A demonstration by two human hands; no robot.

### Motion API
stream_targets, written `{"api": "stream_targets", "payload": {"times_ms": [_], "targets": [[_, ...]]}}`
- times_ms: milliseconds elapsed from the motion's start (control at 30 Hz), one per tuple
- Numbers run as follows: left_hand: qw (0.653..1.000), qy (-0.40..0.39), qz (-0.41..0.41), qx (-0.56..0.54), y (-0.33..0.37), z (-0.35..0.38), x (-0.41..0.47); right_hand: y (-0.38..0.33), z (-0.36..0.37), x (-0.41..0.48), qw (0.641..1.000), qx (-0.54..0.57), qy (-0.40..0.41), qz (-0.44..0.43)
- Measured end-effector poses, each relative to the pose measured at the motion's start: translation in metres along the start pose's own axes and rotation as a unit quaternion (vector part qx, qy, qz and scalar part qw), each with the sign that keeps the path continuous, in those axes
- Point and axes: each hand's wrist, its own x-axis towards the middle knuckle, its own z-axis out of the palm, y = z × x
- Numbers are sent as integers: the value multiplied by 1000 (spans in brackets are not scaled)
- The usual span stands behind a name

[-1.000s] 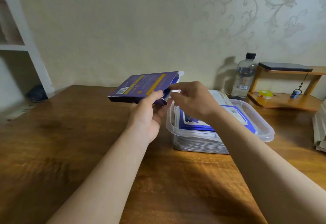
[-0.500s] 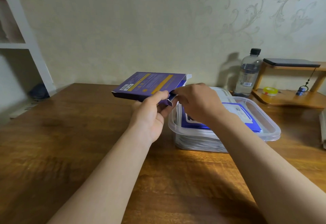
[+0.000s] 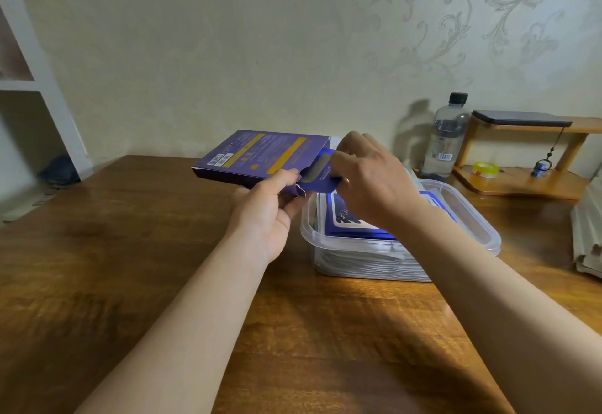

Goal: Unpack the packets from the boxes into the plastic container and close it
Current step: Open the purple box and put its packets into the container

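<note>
My left hand (image 3: 265,210) grips a flat purple box (image 3: 257,156) with yellow stripes, held level above the table with its open end facing right. At that open end my right hand (image 3: 368,179) pinches a blue packet (image 3: 321,171) that sticks partly out of the box. Just right of the box stands a clear plastic container (image 3: 400,244) without its lid, holding several blue and white packets (image 3: 345,221) stacked almost to the rim. My right forearm crosses over the container and hides much of its contents.
A wooden table (image 3: 163,267) carries everything. At the back right stand a water bottle (image 3: 444,140) and a small wooden shelf (image 3: 524,175) with a dark flat device, yellow tape and a blue trinket. Folded cardboard (image 3: 589,234) lies at the right edge. White shelving (image 3: 39,87) is on the left.
The right hand went from the box's flap to pinching a blue packet, which has slid partly out of the open end. The left hand keeps holding the box.
</note>
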Motion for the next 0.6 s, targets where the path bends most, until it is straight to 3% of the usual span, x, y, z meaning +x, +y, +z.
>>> {"api": "stream_targets", "payload": {"times_ms": [200, 367, 467, 600], "targets": [[1000, -6, -6, 1, -4, 0, -1, 5, -8, -7, 999, -3, -38, 22], [1000, 1, -9, 14, -5, 3, -3, 7, -7, -14, 998, -44, -36, -31], [1000, 6, -15, 1, -3, 2, -4, 13, -13, -11, 1000, 8, -17, -9], [999, 17, -13, -23, 1, 0, -1, 27, -33, -11, 986, 131, 63, 83]]}}
